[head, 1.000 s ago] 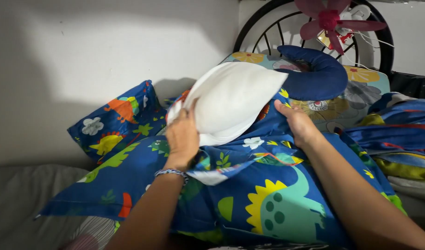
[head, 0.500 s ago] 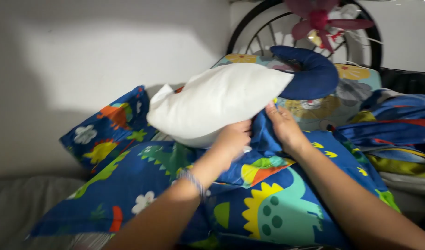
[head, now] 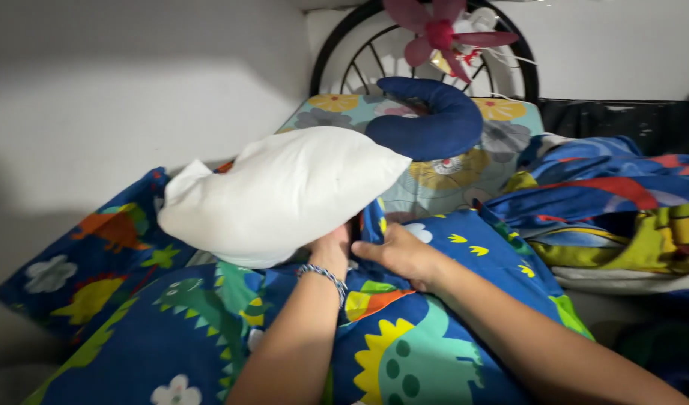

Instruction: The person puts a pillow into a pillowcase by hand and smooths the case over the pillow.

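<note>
A plump white pillow (head: 273, 193) sticks out of a blue pillowcase with dinosaur prints (head: 404, 337) lying across my lap. My left hand (head: 331, 246), with a beaded bracelet on its wrist, presses against the pillow's lower end, its fingers hidden in the case opening. Beside it my right hand (head: 398, 253) pinches the blue fabric at the edge of the opening.
A second dinosaur-print pillow (head: 97, 255) lies at the left by the white wall. Behind are a flowered pillow (head: 464, 161), a dark blue neck pillow (head: 434, 120), a black round bedhead with a pink fan (head: 434, 34), and crumpled bedding (head: 622, 202) at the right.
The white pillow has swung left and come lower. My left hand moved from the pillow's left side down to its lower end at the opening; my right hand followed down beside it.
</note>
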